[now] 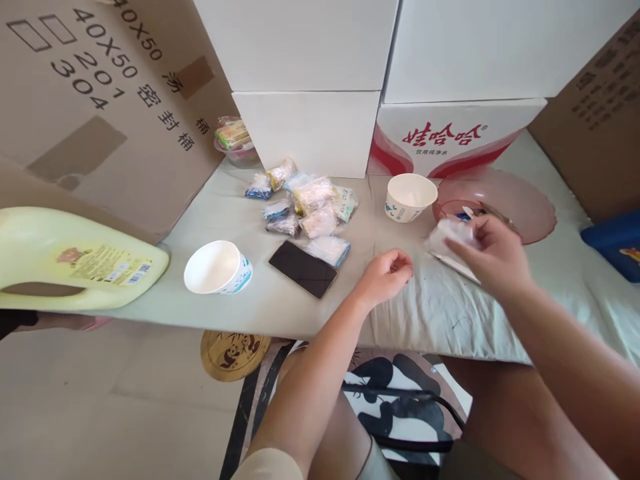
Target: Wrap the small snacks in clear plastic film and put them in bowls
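Note:
My right hand (500, 257) pinches a crumpled, translucent plastic wrapper (450, 235), slightly blurred. Just under it lies a flat white item (457, 268), partly covered by the wrapper and hand. On the cloth to the left, my left hand (385, 277) is closed with fingers curled, and nothing shows in it. A white paper bowl (411, 200) stands beyond both hands, and a second paper bowl (215, 268) is farther left. Between the bowls is a pile of small plastic-wrapped packets (315, 200), with a black phone (303, 268) in front.
A pink translucent tray (537, 210) sits behind my right hand, small items inside. White boxes (310, 133) line the back. At left are a large carton (125, 133) and a yellow jug (125, 260); a blue object (613, 247) is far right. Pale cloth (430, 327) covers the surface.

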`<state>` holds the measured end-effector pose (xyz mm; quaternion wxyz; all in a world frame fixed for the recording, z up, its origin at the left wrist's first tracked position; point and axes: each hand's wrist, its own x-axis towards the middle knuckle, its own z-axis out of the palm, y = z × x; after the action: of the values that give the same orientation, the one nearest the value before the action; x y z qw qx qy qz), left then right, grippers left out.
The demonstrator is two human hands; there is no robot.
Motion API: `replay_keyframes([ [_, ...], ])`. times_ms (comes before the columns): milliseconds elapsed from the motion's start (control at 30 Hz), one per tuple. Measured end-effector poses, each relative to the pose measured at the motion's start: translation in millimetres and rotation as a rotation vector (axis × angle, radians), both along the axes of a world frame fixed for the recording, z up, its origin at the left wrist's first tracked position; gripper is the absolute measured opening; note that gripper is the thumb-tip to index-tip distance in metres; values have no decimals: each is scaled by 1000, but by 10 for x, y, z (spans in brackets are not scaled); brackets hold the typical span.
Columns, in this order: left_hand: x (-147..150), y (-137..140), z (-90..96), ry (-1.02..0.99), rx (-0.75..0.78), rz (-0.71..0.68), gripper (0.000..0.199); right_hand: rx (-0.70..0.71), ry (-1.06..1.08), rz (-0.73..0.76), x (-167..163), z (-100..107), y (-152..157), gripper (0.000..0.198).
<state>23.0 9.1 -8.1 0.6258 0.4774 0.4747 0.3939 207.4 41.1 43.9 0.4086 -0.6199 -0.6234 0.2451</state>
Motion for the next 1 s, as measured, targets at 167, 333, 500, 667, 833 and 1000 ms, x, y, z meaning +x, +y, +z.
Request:
replay_keyframes([
  [167,-19,3,-29,89,26,-52,6,29,-407,27,-401,523,877,29],
  [333,-55,-52,71,187,-23,-129,10,-174,-769,257,-800,299,1518,24],
  [500,-123,-100,151,248,0,-146,12,-374,-762,368,-1009,-68,1686,26],
  [667,-193,-118,191,282,55,-144,12,-488,-751,355,-1006,15,1721,15],
  [833,-172,-113,164,424,79,-235,14,51,-837,81,-1253,348,1306,28],
  [1000,-45,-167,68,602,172,-469,15,-56,-826,479,-1695,145,607,23],
])
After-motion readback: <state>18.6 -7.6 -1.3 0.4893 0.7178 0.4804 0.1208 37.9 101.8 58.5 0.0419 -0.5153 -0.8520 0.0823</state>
